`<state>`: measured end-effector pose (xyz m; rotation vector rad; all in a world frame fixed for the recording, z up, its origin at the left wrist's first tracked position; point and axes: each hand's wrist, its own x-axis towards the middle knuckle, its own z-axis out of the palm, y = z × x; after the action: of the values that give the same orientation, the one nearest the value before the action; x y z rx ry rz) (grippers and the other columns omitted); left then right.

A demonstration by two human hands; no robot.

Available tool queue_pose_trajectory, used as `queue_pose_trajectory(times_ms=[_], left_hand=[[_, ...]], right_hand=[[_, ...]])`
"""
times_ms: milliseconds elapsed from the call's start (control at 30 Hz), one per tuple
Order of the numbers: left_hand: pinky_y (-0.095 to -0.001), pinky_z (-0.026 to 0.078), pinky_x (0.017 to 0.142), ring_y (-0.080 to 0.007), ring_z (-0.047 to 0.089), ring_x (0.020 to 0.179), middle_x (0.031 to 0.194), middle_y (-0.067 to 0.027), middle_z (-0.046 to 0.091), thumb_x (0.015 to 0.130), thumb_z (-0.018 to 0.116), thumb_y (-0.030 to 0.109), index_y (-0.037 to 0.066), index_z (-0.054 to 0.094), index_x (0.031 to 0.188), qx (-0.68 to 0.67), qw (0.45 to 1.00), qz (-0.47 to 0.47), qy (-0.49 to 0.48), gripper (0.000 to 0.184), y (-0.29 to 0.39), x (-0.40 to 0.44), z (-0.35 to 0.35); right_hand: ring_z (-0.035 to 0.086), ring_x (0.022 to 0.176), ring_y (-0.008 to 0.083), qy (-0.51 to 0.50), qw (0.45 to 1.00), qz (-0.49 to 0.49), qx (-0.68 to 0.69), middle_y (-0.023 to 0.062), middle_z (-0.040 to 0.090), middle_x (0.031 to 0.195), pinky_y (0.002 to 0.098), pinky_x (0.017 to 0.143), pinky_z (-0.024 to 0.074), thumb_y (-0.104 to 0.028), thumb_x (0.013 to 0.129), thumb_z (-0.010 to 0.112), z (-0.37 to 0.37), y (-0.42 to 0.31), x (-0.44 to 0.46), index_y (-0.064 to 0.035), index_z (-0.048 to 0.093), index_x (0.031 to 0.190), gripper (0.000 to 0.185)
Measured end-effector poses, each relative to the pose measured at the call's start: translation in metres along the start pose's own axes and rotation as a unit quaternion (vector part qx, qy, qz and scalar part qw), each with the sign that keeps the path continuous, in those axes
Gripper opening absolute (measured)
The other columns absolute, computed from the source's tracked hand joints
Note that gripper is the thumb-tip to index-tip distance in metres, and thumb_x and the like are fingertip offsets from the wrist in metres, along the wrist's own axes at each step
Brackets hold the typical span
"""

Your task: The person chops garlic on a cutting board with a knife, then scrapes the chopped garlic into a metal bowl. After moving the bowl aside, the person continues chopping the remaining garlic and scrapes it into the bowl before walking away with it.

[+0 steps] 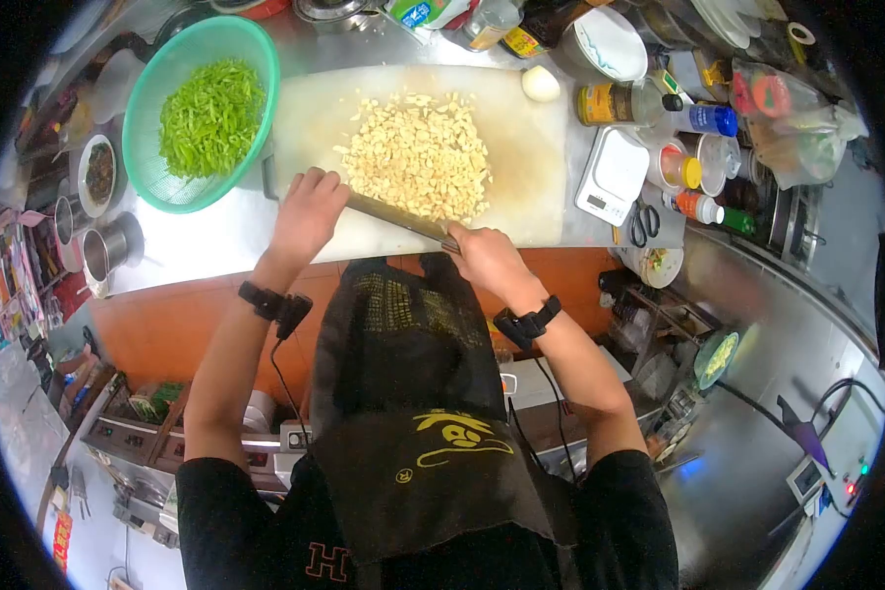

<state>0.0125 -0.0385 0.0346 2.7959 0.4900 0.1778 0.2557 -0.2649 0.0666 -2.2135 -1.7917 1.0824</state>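
A cleaver (400,215) lies slantwise along the near edge of a heap of chopped garlic (418,152) on the white cutting board (521,202). My right hand (487,258) is wrapped round its handle. At the blade's other end my left hand (310,208) is closed, its bent fingers against the blade; their tips are partly hidden. A whole pale, round, peeled piece (540,85), perhaps an onion or a garlic bulb, rests at the board's far right corner. Left of the board stands a green colander (265,108) holding sliced green peppers (209,118).
To the right of the board are a white kitchen scale (612,175), black scissors (644,224), a bottle with a yellow label (610,103) and several jars. A white bowl (610,44) stands at the far right. Metal pots (108,248) sit at the left edge.
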Motion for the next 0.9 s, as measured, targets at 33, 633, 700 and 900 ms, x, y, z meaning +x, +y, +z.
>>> queue_pose_trajectory(times_ms=[33, 633, 700, 900], left_hand=[[-0.0438, 0.05, 0.093, -0.0315, 0.058, 0.106, 0.102, -0.0086, 0.06, 0.084, 0.063, 0.003, 0.008, 0.061, 0.094, 0.005, 1.0, 0.002, 0.003, 0.012, 0.001, 0.003, 0.002], [-0.0463, 0.05, 0.091, -0.0322, 0.059, 0.104, 0.1, -0.0091, 0.059, 0.086, 0.068, 0.007, 0.007, 0.061, 0.094, 0.012, 1.0, -0.011, 0.015, 0.01, 0.009, 0.004, 0.02], [-0.0442, 0.051, 0.09, -0.031, 0.059, 0.103, 0.099, -0.0081, 0.059, 0.082, 0.066, 0.004, 0.008, 0.062, 0.093, 0.007, 0.999, -0.01, 0.03, 0.012, 0.007, 0.004, 0.032], [-0.0429, 0.05, 0.087, -0.0297, 0.058, 0.101, 0.097, -0.0076, 0.059, 0.082, 0.065, 0.003, 0.008, 0.061, 0.092, 0.021, 0.999, -0.007, 0.041, 0.012, 0.002, 0.011, 0.027]], right_hand=[[0.074, 0.081, 0.0428, -0.007, 1.0, -0.001, -0.003, 0.0212, 0.074, 0.082, 0.0544, 0.072, 0.0589, -0.015, 0.092, 0.071, 0.0, 0.004, 0.001, -0.0047, 0.065, 0.114, 0.025], [0.074, 0.085, 0.0432, -0.023, 0.999, -0.017, -0.023, 0.0211, 0.074, 0.086, 0.0539, 0.076, 0.0591, -0.014, 0.092, 0.07, -0.005, 0.031, 0.013, -0.005, 0.068, 0.108, 0.019], [0.074, 0.085, 0.0429, -0.017, 0.999, -0.029, -0.007, 0.0215, 0.074, 0.087, 0.0537, 0.077, 0.0591, -0.014, 0.093, 0.07, 0.004, 0.037, 0.021, -0.0047, 0.068, 0.109, 0.018], [0.073, 0.086, 0.0445, -0.005, 1.0, -0.026, 0.001, 0.0234, 0.073, 0.084, 0.0543, 0.076, 0.0577, -0.017, 0.094, 0.072, -0.002, 0.036, 0.025, -0.0046, 0.067, 0.108, 0.019]])
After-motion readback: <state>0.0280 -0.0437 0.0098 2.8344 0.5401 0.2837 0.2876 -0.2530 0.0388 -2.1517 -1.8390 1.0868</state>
